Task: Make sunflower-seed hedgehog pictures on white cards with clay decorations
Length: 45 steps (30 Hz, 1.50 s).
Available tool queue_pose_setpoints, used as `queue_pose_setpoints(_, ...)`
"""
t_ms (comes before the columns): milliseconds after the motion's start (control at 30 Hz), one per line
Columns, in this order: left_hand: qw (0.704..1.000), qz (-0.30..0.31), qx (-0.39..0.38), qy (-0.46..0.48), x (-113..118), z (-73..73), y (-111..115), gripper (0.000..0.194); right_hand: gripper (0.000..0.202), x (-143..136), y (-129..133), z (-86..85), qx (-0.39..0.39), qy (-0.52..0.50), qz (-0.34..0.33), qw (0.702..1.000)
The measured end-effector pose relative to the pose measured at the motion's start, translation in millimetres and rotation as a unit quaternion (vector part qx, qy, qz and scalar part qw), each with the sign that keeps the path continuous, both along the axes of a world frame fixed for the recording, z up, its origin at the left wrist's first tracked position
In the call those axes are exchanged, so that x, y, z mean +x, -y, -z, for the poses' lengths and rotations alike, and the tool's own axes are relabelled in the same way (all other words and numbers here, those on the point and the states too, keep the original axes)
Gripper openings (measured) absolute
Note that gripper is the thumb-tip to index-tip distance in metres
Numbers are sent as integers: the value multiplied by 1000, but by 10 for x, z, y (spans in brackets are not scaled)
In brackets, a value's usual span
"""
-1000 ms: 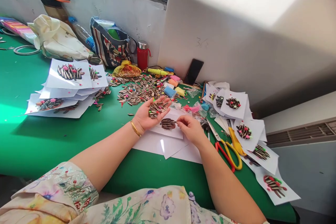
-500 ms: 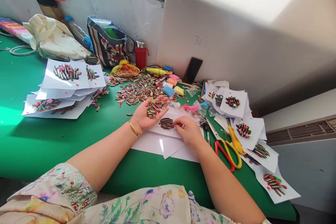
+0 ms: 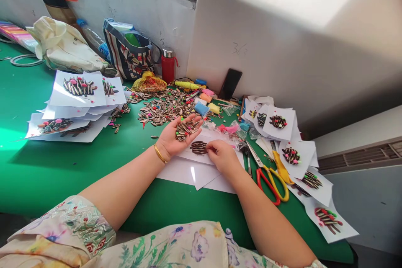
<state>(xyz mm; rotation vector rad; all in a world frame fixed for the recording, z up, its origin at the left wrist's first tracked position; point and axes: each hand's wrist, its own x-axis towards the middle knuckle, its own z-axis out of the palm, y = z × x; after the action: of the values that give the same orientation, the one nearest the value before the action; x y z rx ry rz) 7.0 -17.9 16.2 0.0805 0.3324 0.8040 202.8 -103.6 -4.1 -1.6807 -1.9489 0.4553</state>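
From red flask (image 3: 168,69): colourful pack (image 3: 19,34) far left, cut off at edge; clear bottle (image 3: 94,37) left, base hidden; right hand (image 3: 223,157) front-right, anything in its pinch too small to tell

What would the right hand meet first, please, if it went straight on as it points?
Probably the seeds on the white paper; whether the right hand already touches them is unclear.

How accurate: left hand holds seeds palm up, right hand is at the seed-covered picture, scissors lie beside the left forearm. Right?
Not quite: the scissors lie beside the right forearm, as the head view shows. The rest stands.
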Motion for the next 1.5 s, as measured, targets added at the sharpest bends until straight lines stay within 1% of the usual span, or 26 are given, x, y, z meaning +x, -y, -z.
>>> queue_pose_setpoints(167, 1000, 1, 0, -4, 1, -12, 2, 40, 18, -15, 0, -5, 1, 19, -9, 1000)
queue_pose_setpoints(400, 1000, 1, -1, 3, 5, -2, 5, 41, 19, -36, -14, -15, -17, 48, 1, 999)
queue_pose_setpoints(733, 1000, 3, -1, 5, 9, -9, 10, 41, 21, -40, -17, -52, -27, 74, -6, 997)
queue_pose_setpoints(867, 1000, 3, 1, 6, 12, -13, 16, 40, 19, 10, 6, -62, 15, 73, -3, 997)
queue_pose_setpoints(933, 1000, 3, 0, 5, 16, -20, 23, 40, 19, 21, 24, -107, 47, 60, 7, 997)
queue_pose_setpoints(1033, 1000, 5, 1, 7, 22, -31, 36, 41, 18, -18, 43, -239, 83, 42, 3, 996)
queue_pose_setpoints(1133, 1000, 12, 9, 13, 21, -24, 40, 42, 16, -124, 22, -397, 94, 58, -22, 994)
queue_pose_setpoints(1233, 999, 26, 32, 23, 10, 1, 31, 42, 17, -242, -66, -509, 91, 84, -50, 991)
queue_pose_setpoints(1367, 997, 49, 59, 26, -7, 29, 16, 45, 15, -344, -249, -556, 104, 96, -46, 989)
queue_pose_setpoints(1500, 997, 55, 53, 15, -6, 39, 14, 46, 17, -387, -386, -560, 118, 118, -18, 986)
